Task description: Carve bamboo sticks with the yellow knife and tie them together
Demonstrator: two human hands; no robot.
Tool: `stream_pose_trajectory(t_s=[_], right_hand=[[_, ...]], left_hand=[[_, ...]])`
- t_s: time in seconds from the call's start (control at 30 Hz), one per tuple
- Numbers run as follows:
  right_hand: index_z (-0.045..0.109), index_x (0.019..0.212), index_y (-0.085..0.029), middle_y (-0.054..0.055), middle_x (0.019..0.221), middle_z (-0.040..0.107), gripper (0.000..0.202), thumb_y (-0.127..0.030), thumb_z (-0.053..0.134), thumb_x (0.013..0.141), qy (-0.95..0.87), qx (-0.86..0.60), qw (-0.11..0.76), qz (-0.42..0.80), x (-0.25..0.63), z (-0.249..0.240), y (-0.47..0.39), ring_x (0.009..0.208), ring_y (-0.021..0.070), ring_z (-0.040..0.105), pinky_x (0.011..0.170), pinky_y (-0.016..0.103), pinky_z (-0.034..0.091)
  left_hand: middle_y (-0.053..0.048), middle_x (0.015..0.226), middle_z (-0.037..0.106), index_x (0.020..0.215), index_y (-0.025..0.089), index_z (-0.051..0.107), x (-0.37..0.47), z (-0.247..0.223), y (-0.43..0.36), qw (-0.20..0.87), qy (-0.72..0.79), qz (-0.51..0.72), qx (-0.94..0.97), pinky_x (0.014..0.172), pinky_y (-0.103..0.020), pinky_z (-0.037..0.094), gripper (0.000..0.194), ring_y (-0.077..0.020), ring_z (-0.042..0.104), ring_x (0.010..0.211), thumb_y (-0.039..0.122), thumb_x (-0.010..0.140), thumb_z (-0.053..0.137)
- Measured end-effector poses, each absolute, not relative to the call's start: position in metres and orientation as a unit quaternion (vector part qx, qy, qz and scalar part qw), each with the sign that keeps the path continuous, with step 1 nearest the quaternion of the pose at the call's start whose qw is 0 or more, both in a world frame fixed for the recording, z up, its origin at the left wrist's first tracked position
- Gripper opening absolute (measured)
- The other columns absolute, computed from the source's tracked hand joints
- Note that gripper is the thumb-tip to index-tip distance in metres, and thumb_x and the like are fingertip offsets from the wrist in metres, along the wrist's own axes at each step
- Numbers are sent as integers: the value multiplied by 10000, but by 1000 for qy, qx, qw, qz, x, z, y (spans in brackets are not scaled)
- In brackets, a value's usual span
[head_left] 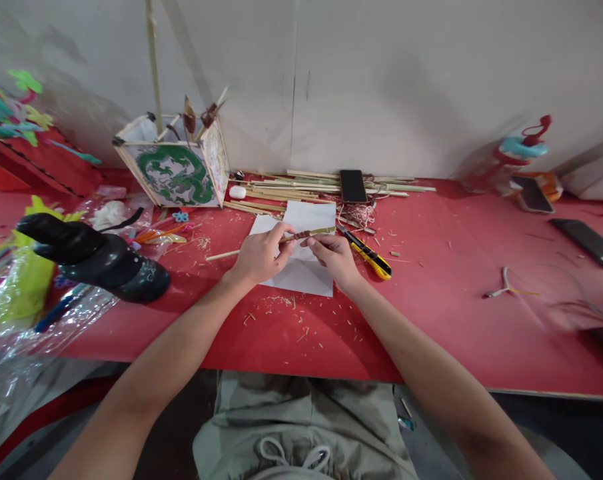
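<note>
My left hand (261, 257) is closed on a thin bamboo stick (323, 231), its thumb and fingers pinching near a brown wrapping (302, 235) around the stick. On the other side of that wrapping, my right hand (335, 259) pinches the same stick from below. A pale stick end (222, 255) shows left of my left hand; whether it belongs to the held stick I cannot tell. Beneath both hands lie white paper sheets (306, 283) on the red table (461, 320). A yellow and black utility knife (367, 255) rests just right of my right hand.
Behind the paper are bamboo strips (276, 187) and a black phone (352, 186). A lantern-like box with a green dragon (174, 175) stands back left, a black bottle (106, 263) nearer. Wood shavings (304, 327) litter the front. A cable (506, 283) lies right.
</note>
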State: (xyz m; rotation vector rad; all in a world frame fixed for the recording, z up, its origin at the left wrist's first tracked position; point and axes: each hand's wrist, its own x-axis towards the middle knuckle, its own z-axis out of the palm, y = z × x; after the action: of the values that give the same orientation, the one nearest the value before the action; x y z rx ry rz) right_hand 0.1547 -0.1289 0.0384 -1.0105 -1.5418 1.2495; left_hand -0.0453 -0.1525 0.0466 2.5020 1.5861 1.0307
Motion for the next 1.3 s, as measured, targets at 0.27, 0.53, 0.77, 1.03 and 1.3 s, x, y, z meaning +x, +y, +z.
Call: stream_pose_trajectory(t_s=[0.27,0.53,0.77,1.03,1.3], right_hand=[[785,853,-140,-11,545,484,487,-617,701,806,-619,-409,444,502,154,34,-127,536,118,396,507,267,296],[778,862,-130,-30,548,444,497,-615,688,803,-614,-412,445,505,154,37,-128,535,104,328,504,268,255],[776,850,-134,-33,546,433,484,-609,695,802,-613,-408,443,511,154,40,-130,544,106,335,510,271,253],[789,852,-142,-20,542,468,502,-632,702,784,-614,-415,446,502,153,39,-130,549,114,381,517,267,283],[764,767,-160,2,528,476,526,-684,729,739,-607,-414,450,507,152,39,-130,567,137,427,527,275,299]], left_hand=[[-16,924,762,1078,233,567,-46,41,-149,-4,508,344,790,612,-260,452,169,-166,726,766,381,995,566],[-23,906,762,1071,229,615,-45,42,-149,-19,513,343,787,620,-261,436,202,-162,718,797,397,1032,509],[-19,888,760,1073,225,605,-45,42,-148,-22,514,336,789,606,-262,408,273,-159,705,763,430,1061,424],[-18,777,735,1046,222,619,-46,40,-148,-30,518,309,797,561,-263,382,348,-161,679,668,449,1073,356],[-10,851,742,1110,221,553,-47,42,-149,38,490,334,804,612,-269,457,204,-173,710,718,384,988,551]])
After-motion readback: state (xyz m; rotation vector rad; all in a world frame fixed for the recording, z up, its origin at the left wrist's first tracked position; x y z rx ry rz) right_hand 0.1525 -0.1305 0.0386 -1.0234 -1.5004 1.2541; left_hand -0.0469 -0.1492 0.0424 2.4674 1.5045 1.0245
